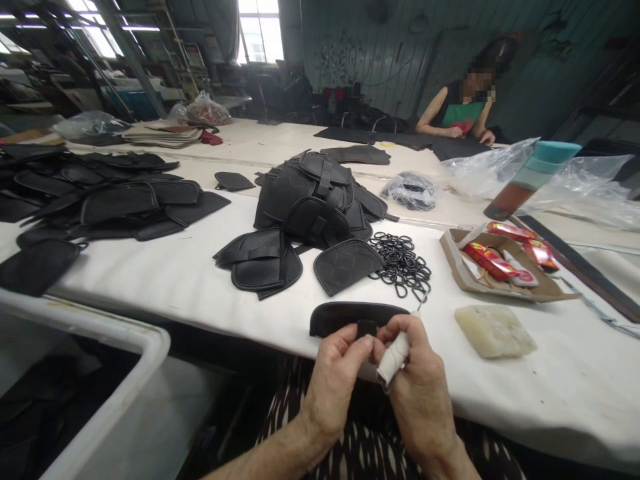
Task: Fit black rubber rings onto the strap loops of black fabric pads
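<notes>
At the table's front edge, my left hand (333,380) pinches the short strap of a black leather piece (335,317) with a curved, stitched rim. My right hand (423,393) is closed around an awl-like tool (393,363), its handle wrapped in white and a thin metal tip showing beyond the fingers. The right fingertips also meet the strap beside my left thumb. Just past the hands lie a flat black leather piece (345,265) and a heap of black metal rings (403,260). The strap's underside is hidden by my fingers.
Black leather pieces are piled at the centre (305,193) and left (115,200). On the right are a cardboard box (495,291) of red packets, a yellowish block (495,331) and a tilted bottle (530,177). A white bin (160,343) stands lower left. A co-worker (463,110) sits opposite.
</notes>
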### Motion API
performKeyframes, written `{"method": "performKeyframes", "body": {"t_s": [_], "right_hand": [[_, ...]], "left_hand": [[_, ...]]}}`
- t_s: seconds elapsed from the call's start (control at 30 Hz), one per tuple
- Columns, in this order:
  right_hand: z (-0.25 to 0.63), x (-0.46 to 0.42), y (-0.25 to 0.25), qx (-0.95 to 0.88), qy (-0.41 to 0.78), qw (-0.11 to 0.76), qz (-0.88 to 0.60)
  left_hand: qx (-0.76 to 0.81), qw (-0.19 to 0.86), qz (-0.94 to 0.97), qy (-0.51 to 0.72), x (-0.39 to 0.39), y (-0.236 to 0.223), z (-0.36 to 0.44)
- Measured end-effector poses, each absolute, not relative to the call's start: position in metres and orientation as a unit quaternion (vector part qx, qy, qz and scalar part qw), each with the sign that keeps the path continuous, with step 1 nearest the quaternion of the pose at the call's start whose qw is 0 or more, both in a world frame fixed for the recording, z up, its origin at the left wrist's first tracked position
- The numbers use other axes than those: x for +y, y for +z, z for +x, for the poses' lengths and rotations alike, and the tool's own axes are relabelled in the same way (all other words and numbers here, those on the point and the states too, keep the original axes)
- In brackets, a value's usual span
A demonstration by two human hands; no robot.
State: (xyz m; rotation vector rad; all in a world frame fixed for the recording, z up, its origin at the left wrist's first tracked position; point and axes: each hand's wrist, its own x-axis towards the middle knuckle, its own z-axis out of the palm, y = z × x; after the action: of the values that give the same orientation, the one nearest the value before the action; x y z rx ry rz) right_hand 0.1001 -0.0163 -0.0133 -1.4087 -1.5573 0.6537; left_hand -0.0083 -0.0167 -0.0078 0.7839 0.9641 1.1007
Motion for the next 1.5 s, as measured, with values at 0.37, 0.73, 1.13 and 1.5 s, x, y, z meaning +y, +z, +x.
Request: {"method": "performKeyframes", "body": {"t_s": [0.37,0.73,1.13,1.5], "right_hand": [[0.098,-0.015,-0.010,-0.652,0.240,0.440,-0.569],[0.120,-0.017,-0.003,-0.688,0.018,0.492,-0.534],[0.126,0.034,0.013,-0.623,0.440,0.439,-0.475],[0.130,0.040,0.018,-0.617,0.489,0.431,-0.441]], "left_hand": [[0.467,0.664,0.311,0.494,-0.015,-0.014,-0.003],[0.474,0.663,0.324,0.480,-0.011,-0.006,-0.012],[0.479,0.738,0.256,0.400,-0.003,0.013,-0.034],[0.502,0.727,0.240,0.401,-0.002,0.013,-0.031]]}}
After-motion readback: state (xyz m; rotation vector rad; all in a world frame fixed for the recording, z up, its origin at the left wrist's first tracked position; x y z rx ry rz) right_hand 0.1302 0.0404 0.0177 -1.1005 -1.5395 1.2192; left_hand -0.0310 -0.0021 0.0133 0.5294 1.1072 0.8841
